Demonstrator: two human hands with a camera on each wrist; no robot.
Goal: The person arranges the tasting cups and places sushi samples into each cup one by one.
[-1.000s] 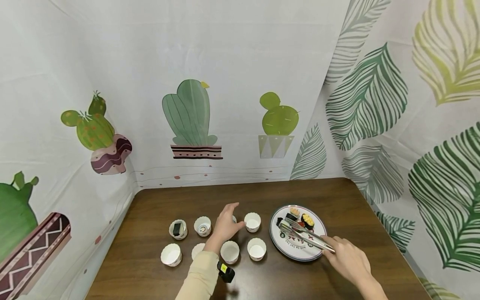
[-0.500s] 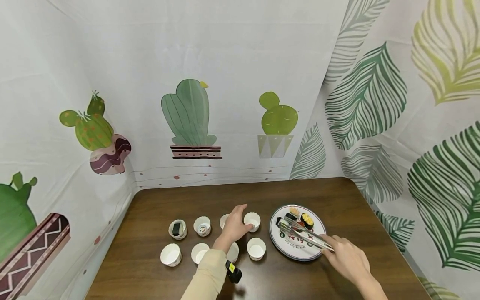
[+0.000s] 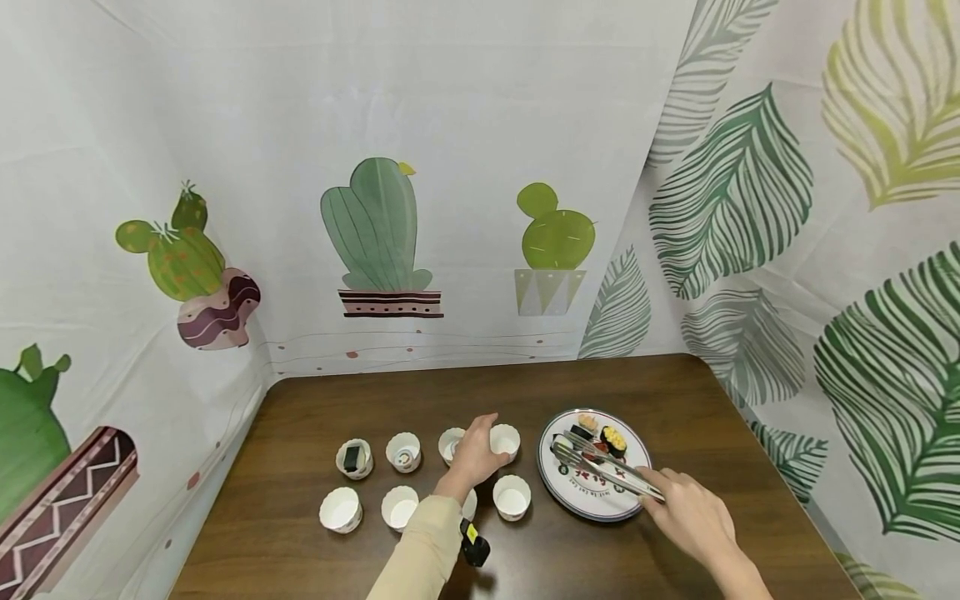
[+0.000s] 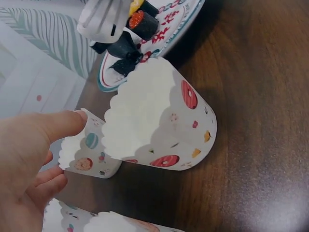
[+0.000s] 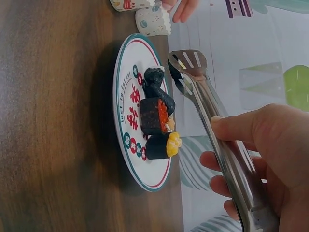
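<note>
My left hand is at the white paper baking cup at the back right of the cup rows, thumb and fingers about its rim. In the left wrist view the thumb touches that cup. My right hand grips metal tongs, whose slotted tips hover over the plate with nothing visible between them. The round plate bears several sushi pieces: a corn-topped one, one with orange roe and dark seaweed-wrapped ones.
More paper cups stand in two rows left of the plate. A back-row cup holds a dark-banded sushi piece; another cup has something small inside. The brown table meets a patterned cloth backdrop behind.
My left hand has moved right, away from the third back-row cup to the fourth one. The right hand and tongs have hardly moved.
</note>
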